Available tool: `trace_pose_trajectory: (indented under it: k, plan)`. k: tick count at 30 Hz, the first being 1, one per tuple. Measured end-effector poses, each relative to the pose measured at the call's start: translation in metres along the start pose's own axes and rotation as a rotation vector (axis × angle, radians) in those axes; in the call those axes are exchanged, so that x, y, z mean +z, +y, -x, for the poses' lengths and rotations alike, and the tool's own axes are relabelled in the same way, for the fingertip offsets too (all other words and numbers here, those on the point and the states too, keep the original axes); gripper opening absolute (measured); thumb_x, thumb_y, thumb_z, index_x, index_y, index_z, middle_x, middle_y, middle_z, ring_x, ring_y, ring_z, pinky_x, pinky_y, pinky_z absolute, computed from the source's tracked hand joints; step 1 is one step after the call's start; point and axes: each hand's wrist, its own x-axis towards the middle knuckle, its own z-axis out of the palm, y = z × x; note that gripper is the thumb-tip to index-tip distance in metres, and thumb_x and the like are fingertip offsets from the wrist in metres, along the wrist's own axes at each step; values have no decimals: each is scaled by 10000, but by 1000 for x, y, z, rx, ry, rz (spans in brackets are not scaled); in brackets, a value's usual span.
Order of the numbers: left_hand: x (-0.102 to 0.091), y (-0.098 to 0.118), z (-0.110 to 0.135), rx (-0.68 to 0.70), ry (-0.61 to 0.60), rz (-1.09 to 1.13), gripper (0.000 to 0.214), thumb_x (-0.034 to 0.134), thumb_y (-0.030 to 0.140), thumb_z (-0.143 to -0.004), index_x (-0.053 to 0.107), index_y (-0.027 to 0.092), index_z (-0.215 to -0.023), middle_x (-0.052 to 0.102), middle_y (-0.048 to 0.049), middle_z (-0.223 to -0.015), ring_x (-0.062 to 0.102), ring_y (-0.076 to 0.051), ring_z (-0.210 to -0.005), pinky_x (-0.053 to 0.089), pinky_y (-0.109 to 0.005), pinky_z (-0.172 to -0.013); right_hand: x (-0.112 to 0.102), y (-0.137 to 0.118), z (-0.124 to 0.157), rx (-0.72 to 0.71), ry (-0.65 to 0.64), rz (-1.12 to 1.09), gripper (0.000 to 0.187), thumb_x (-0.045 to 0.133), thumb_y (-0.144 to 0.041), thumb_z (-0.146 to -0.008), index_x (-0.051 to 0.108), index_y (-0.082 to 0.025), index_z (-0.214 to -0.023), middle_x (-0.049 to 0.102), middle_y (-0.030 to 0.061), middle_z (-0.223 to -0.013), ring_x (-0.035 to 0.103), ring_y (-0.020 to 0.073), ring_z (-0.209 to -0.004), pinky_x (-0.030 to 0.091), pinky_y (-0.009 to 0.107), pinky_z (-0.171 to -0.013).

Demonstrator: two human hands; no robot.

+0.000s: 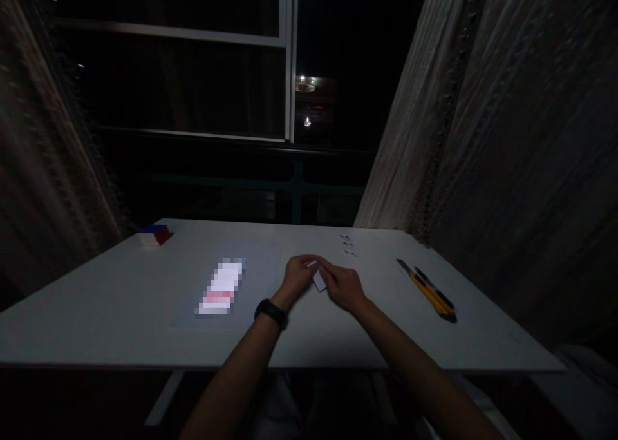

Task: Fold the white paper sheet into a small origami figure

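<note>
Both of my hands meet over the middle of the white table (338, 343). Between them is a small folded piece of white paper (319, 280), pinched at its far end by my left hand (298, 276) and my right hand (344, 284). The fingers of each hand are closed on it, and the fingertips partly hide its upper part. A dark band (271, 312) circles my left wrist. Beyond my right hand, several tiny paper pieces (348, 244) lie in a short row.
A lit, blurred-out phone screen (222, 286) rests on a pale sheet (263, 269) at left. At the far left corner sits a puzzle cube (153, 235). A yellow utility knife (427, 292) and a black pen (434, 286) lie at right. Curtains (405, 118) flank the dark window.
</note>
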Motion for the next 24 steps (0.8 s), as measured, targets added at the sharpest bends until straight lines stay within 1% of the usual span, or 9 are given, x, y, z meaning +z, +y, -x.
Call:
trace_pose_trajectory:
  k: [2, 5, 7, 9, 11, 16, 19, 21, 24]
  plan:
    - [0, 0, -1, 13, -13, -27, 255, 661, 168, -611, 697, 107, -856, 697, -121, -845, 637, -214, -804, 487, -290, -716, 0, -1, 0, 13, -23, 28, 432, 323, -327, -913, 367, -255, -1337, 703, 32, -850, 642, 155, -712, 425, 237, -651]
    - [0, 1, -1, 12, -11, -42, 268, 649, 184, -634, 689, 106, -888, 695, -131, -865, 640, -216, -812, 490, -298, -722, 0, 0, -1, 80, -30, 50, 480, 347, -346, -906, 315, -195, -1361, 707, 37, -832, 646, 164, -699, 424, 245, -649]
    - [0, 2, 0, 9, -18, -23, 284, 646, 188, -641, 682, 103, -909, 694, -133, -878, 643, -214, -811, 494, -298, -721, 0, 1, -2, 96, -37, 57, 449, 362, -357, -900, 389, -192, -1317, 708, 45, -857, 650, 172, -727, 422, 251, -668]
    - [0, 4, 0, 12, -29, 11, 292, 650, 192, -639, 681, 101, -915, 692, -134, -897, 645, -213, -815, 496, -297, -725, 0, 1, -2, 89, -43, 55, 390, 376, -364, -894, 481, -220, -1241, 704, 46, -904, 651, 176, -765, 418, 252, -686]
    - [0, 6, 1, 16, -33, 39, 290, 661, 200, -634, 687, 100, -905, 689, -138, -918, 644, -219, -829, 496, -301, -736, 0, 2, -2, 90, -37, 35, 357, 393, -368, -886, 525, -238, -1192, 705, 41, -913, 651, 178, -780, 416, 250, -692]
    - [0, 8, 1, 18, 1, 46, 292, 691, 233, -622, 700, 97, -880, 685, -145, -932, 636, -240, -871, 487, -323, -778, -2, 1, -3, 118, -1, -77, 342, 434, -374, -866, 556, -253, -1161, 713, 28, -847, 651, 177, -728, 420, 242, -665]
    - [0, 8, 0, 10, 7, 86, 318, 699, 235, -617, 695, 104, -906, 684, -138, -946, 635, -237, -879, 487, -321, -779, -4, 1, -4, 138, 4, -158, 341, 444, -376, -860, 561, -268, -1161, 711, 15, -816, 647, 171, -700, 428, 240, -654]
    - [1, 8, 1, 9, 11, 105, 325, 699, 226, -617, 692, 108, -920, 682, -136, -956, 637, -231, -869, 490, -317, -770, -5, 1, -5, 148, 12, -202, 341, 458, -368, -852, 561, -278, -1164, 711, 9, -819, 647, 169, -703, 436, 242, -664]
    - [1, 11, 2, 18, 19, 103, 281, 694, 226, -626, 702, 105, -878, 690, -135, -919, 641, -228, -845, 487, -322, -773, -5, 1, -5, 156, 46, -283, 330, 485, -351, -834, 581, -282, -1142, 712, 2, -851, 651, 170, -726, 452, 251, -687]
